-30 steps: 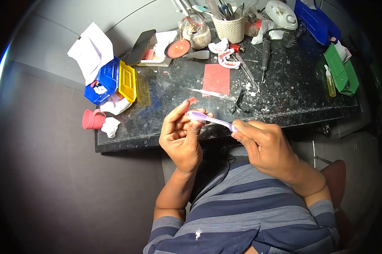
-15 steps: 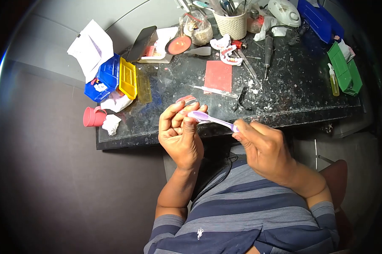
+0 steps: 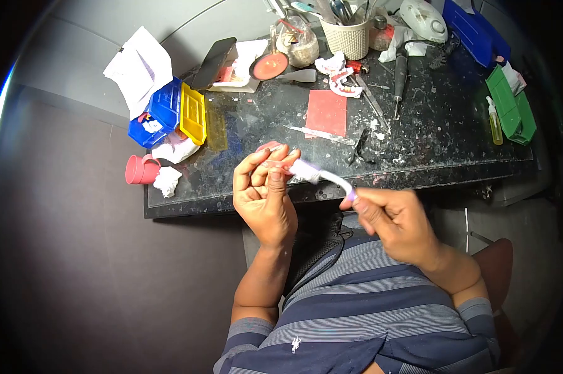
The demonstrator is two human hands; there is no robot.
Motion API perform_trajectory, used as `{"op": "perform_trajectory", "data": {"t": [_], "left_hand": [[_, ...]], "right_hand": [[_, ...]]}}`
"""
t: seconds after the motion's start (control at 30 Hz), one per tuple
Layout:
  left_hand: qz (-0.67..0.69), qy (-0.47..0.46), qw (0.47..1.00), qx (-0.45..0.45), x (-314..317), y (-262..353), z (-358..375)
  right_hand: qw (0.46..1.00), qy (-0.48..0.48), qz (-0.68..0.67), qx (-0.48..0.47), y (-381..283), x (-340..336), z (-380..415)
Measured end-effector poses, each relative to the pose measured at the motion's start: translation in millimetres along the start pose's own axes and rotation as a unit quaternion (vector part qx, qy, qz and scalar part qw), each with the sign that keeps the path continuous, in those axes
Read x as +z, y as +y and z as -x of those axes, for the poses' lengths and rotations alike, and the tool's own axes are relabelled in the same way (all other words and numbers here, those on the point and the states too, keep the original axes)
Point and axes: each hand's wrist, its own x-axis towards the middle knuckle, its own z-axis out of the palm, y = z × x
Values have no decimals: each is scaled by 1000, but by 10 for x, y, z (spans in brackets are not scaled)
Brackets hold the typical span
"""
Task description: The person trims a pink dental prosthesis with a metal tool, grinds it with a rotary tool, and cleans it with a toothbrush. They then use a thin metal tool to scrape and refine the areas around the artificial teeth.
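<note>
My left hand (image 3: 264, 206) is raised above the table's front edge, its fingertips and thumb closed on a small pink denture piece (image 3: 281, 164). The fingers partly hide that piece. My right hand (image 3: 397, 221) grips a purple-and-white toothbrush (image 3: 336, 179) by its handle. The brush head, smeared by motion, is at the right side of the pink piece, close to my left fingertips. Beyond the hands, a pink wax sheet (image 3: 326, 113) lies on the black table, with a slim metal carving tool (image 3: 322, 134) across its near edge.
A set of denture teeth (image 3: 344, 84) and a handpiece (image 3: 400, 78) lie farther back, near a tool basket (image 3: 346, 40). On the left are a yellow-and-blue box (image 3: 192, 114), a pink cup (image 3: 140, 169) and crumpled tissue (image 3: 167, 181). A green box (image 3: 512, 105) is at right.
The toothbrush has shifted slightly right along the pink piece and turned, and my right hand has moved a little right and down. My left hand keeps its hold. The view has shifted slightly.
</note>
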Motion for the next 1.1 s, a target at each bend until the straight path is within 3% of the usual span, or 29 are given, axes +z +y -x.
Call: {"op": "perform_trajectory", "data": {"t": [0.03,0.1,0.13,0.17,0.33,0.47,0.57,0.77,0.9,1.03,1.1], "left_hand": [[39,-1,998,-53,-26,38,28],[77,-34,995,-48,-38,11,68],[78,-35,995,-49,-25,6,83],[29,-27,998,-41,-10,10,104],[-63,-1,998,-2,84,92,99],[-95,19,994,-45,85,113,126],[-93,30,994,-49,82,126,107],[-85,52,991,-86,83,120,110],[-72,52,992,-91,81,132,122],[-62,52,993,-86,116,152,133],[-121,55,988,-76,107,150,128]], "right_hand": [[1000,-2,2,0,46,7,-33],[946,155,172,-227,136,38,-98],[938,151,191,-247,101,66,-86],[945,111,224,-212,18,56,-56],[882,167,354,-263,1,3,-117],[837,160,412,-323,115,-45,-156],[824,152,412,-358,132,-79,-171],[816,180,436,-333,107,-50,-182],[811,124,448,-355,137,-125,-197],[816,169,438,-338,127,-160,-194],[806,121,454,-360,68,-136,-142]]}}
